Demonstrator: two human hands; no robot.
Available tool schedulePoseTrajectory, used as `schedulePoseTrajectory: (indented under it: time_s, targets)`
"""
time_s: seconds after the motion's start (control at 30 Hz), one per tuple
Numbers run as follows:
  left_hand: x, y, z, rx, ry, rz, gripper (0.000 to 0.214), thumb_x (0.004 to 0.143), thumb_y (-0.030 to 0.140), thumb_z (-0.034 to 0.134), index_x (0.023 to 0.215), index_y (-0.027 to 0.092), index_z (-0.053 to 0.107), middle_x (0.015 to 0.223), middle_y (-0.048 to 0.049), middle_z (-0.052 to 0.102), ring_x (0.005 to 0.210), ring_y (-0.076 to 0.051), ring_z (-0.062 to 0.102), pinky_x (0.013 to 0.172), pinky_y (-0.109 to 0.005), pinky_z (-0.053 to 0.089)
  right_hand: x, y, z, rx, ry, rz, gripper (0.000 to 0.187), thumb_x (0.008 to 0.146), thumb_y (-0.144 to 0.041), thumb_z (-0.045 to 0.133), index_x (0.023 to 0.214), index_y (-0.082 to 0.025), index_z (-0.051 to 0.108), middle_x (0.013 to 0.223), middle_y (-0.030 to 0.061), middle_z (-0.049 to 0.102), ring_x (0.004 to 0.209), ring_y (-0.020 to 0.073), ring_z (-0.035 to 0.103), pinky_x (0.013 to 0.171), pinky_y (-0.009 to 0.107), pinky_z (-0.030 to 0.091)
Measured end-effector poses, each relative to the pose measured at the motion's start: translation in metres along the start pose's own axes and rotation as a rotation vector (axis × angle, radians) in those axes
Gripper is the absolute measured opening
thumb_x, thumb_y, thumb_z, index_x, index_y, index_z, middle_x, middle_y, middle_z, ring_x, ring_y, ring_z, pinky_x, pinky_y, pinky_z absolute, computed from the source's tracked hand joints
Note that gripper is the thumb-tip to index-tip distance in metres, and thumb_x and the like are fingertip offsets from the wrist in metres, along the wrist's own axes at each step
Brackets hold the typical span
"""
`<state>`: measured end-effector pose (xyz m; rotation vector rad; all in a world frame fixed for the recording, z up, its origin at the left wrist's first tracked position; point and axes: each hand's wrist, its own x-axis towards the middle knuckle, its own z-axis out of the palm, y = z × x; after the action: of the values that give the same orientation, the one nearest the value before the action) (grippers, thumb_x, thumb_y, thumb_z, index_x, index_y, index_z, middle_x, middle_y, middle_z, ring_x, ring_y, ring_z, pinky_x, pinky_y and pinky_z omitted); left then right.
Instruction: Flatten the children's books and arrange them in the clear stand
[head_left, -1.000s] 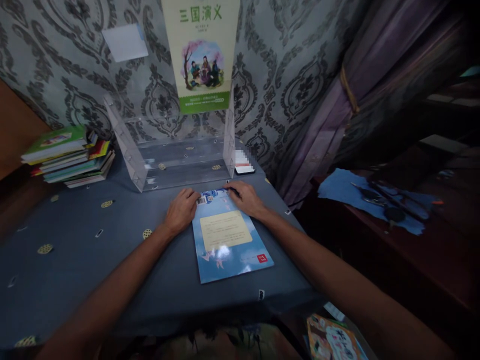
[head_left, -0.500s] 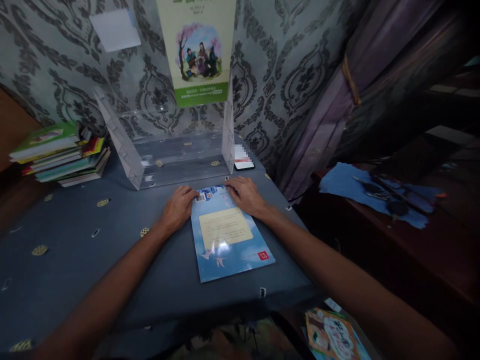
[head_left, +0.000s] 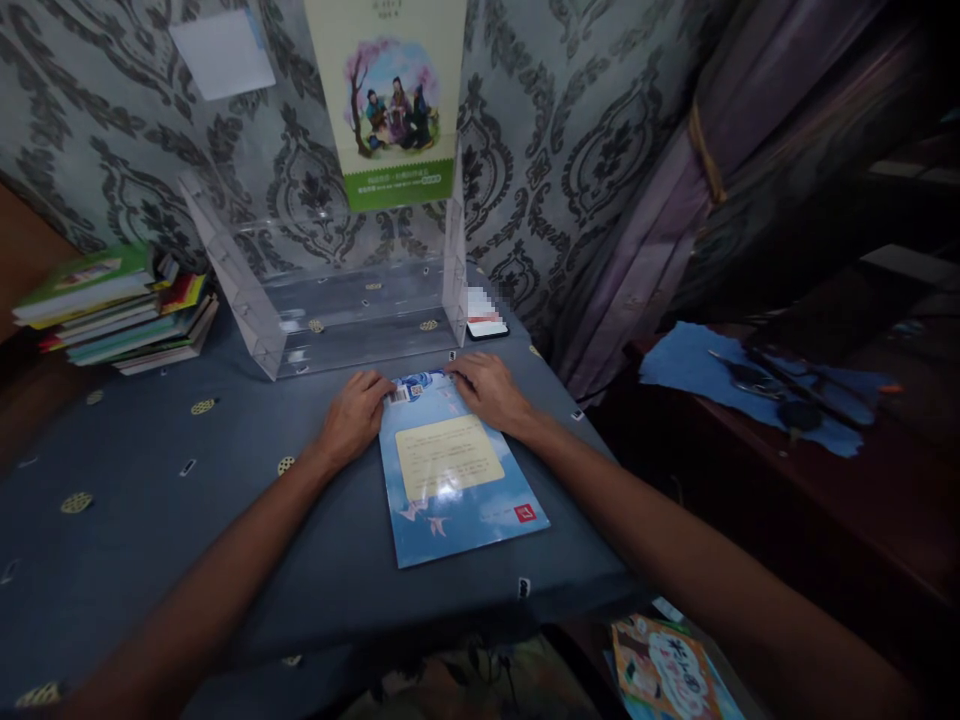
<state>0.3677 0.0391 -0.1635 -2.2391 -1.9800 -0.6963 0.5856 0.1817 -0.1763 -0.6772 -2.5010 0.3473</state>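
Observation:
A blue book with a cream text panel, a barcode and a small red logo lies flat on the dark blue tablecloth. My left hand is closed at its far left corner, fingers curled by the barcode. At the far right corner my right hand grips the edge, with the fingertips bent over it. Just beyond both hands stands a clear acrylic book stand. A green-and-cream book with painted figures rests upright in its upper part.
A stack of books is at the left. Behind the stand's right side lies a phone. To the right, a blue cloth with tools sits on a dark red surface. More books are below the table edge. A white card is on the wall.
The view has shifted very slightly. Both hands stay at the far corners of the blue book, and the book lies in the same place.

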Motion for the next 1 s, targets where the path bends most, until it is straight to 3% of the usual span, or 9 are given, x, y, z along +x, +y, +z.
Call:
schedulePoseTrajectory:
  time_s: [0.5,0.8,1.0]
  targets:
    - [0.000,-0.001,0.000,0.025,-0.003,0.026,0.030,0.094,0.009,0.041,0.106,0.019,0.067,0.102,-0.0085,0.064,0.101,-0.025,0.057,0.091,-0.038,0.050,0.000,-0.002,-0.001,0.019,-0.005,-0.009,0.026,0.092,-0.011,0.050,0.105,-0.017,0.071,0.103,0.0110,0.074,0.100,0.0285,0.063,0.087,0.039,0.043]
    - [0.000,-0.001,0.000,0.020,-0.023,0.024,0.030,0.094,0.011,0.041,0.108,0.020,0.066,0.104,-0.0086,0.063,0.102,-0.025,0.056,0.094,-0.040,0.050,-0.003,-0.013,-0.003,0.076,-0.038,-0.124,0.029,0.092,-0.013,0.051,0.112,-0.019,0.072,0.113,0.0109,0.075,0.109,0.0286,0.064,0.098,0.044,0.042]
    - [0.000,-0.001,-0.003,0.044,-0.034,0.028,0.031,0.094,0.011,0.040,0.109,0.018,0.066,0.103,-0.0095,0.064,0.101,-0.025,0.056,0.091,-0.039,0.050,-0.002,-0.013,-0.002,0.086,-0.061,-0.098,0.031,0.093,-0.013,0.051,0.116,-0.018,0.071,0.119,0.0125,0.074,0.110,0.0296,0.064,0.096,0.044,0.044]
